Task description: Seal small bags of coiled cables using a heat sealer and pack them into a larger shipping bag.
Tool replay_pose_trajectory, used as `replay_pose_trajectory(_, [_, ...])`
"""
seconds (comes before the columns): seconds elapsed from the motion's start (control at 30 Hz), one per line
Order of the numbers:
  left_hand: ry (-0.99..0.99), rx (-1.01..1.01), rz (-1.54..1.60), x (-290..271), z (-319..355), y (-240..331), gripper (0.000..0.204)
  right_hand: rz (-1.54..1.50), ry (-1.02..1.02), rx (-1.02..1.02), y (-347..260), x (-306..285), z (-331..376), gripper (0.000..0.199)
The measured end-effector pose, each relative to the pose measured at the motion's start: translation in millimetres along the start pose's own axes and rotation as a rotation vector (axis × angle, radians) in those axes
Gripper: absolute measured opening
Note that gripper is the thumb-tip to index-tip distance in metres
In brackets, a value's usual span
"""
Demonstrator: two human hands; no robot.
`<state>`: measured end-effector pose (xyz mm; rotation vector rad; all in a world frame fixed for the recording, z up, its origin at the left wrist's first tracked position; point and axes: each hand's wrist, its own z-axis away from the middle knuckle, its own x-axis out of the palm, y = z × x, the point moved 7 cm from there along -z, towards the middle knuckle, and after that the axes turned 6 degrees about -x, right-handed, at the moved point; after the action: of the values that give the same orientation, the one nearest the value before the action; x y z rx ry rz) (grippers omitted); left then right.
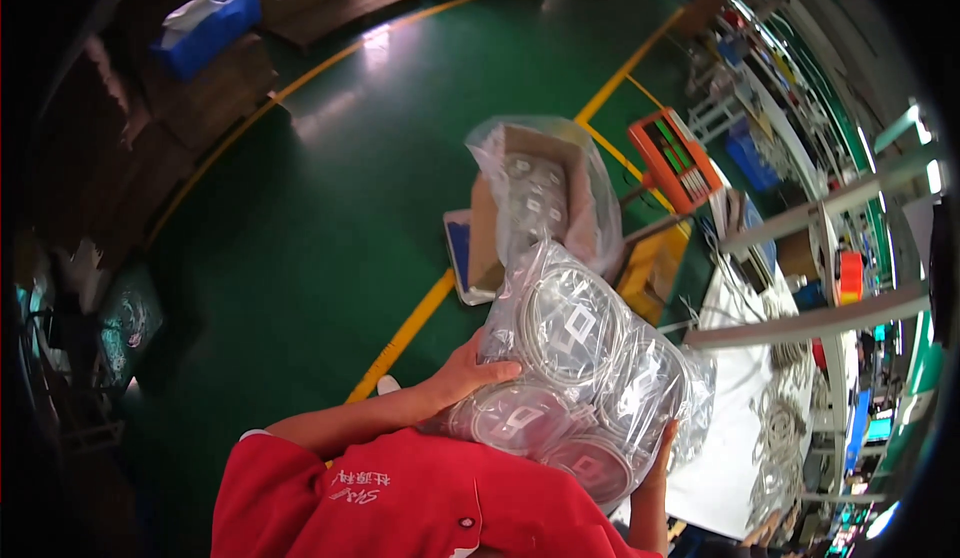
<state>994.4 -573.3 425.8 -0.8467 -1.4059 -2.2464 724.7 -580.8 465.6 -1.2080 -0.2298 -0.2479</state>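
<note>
In front of my chest I carry a bundle of clear plastic bags [570, 323] with several coiled grey cables inside, each coil showing a white tag. My left hand [462, 370] closes on the bundle's left side, thumb lying over the plastic. Around the right edge curls my right hand [661, 450], its fingers partly hidden by the plastic. Just beyond the bundle stands an open cardboard box [484, 243] lined with a clear bag. More bagged coils [536, 193] lie inside it.
The box rests on a platform scale [458, 258] with an orange display [675, 158]. At the right, a white worktable [710, 458] holds more coiled cables [780, 438]. A yellow carton [650, 278] stands beside the scale. Yellow lines [400, 343] cross the green floor.
</note>
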Motion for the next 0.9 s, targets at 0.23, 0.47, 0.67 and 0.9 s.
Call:
replay_pose_trajectory(0.23, [0.327, 0.238, -0.252, -98, 12, 98, 0.07, 0.071, -0.173, 0.16, 30, 105, -99, 0.073])
replay_pose_trajectory(0.47, [0.413, 0.171, -0.132, -199, -66, 194, 0.063, -0.039, -0.365, 0.215, 56, 244, -255, 0.06])
replay_pose_trajectory(0.67, [0.576, 0.198, 0.044, -291, -114, 274, 0.052, -0.03, -0.461, 0.588, 76, 352, -378, 0.053])
replay_pose_trajectory(0.9, [0.565, 0.143, 0.024, -337, -217, 382, 0.049, 0.066, -0.335, 0.413, 30, 435, -495, 0.052])
